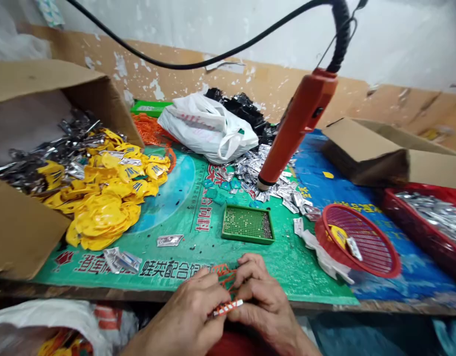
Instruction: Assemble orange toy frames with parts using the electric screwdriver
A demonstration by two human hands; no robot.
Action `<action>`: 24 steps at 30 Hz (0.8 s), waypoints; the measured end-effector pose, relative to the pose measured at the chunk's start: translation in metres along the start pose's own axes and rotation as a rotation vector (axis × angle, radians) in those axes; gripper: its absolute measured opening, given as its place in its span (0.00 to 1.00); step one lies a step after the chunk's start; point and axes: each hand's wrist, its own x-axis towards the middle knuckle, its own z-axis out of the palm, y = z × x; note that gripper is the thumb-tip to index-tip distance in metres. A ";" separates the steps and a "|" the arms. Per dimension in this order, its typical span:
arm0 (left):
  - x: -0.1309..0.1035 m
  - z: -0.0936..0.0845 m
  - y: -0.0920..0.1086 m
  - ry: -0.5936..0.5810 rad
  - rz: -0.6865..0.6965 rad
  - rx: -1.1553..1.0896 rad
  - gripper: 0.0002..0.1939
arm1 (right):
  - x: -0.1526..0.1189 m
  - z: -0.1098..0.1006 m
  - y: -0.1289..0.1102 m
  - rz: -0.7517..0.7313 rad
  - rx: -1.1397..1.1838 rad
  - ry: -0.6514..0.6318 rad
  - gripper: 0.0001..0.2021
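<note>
My left hand point(194, 309) and my right hand point(259, 296) come together at the table's front edge. Between their fingertips they grip a small flat orange piece with a white striped edge point(228, 308); its exact kind is partly covered by my fingers. Some thin orange strands point(225, 277) show just behind my fingers. Beyond them lies a green grid tray point(246, 225) with tiny screws gathered at its right side. Above and behind the tray, an orange electric screwdriver point(298, 131) hangs tip-down from a black cable.
At left, a cardboard box point(23, 232) spills yellow plastic pieces point(102, 212) and dark metal parts. Silver pieces point(246, 170) heap near a white plastic bag point(207, 126). A red basket point(361, 240) stands at right, before a cardboard box point(364, 153) and a red tray point(416, 222).
</note>
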 end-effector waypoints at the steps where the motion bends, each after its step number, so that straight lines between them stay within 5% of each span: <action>1: 0.001 -0.003 0.001 -0.024 0.005 -0.017 0.11 | 0.003 0.000 -0.003 0.009 0.021 -0.018 0.11; 5: 0.006 -0.012 0.007 -0.123 -0.086 -0.142 0.10 | 0.010 -0.006 -0.009 0.108 0.115 -0.107 0.11; 11: 0.017 -0.014 0.011 -0.228 -0.509 -0.568 0.09 | 0.018 -0.010 -0.002 0.286 0.189 -0.108 0.11; 24: 0.013 0.003 -0.013 -0.175 -0.695 -1.241 0.08 | 0.023 -0.001 0.003 0.367 0.206 0.021 0.15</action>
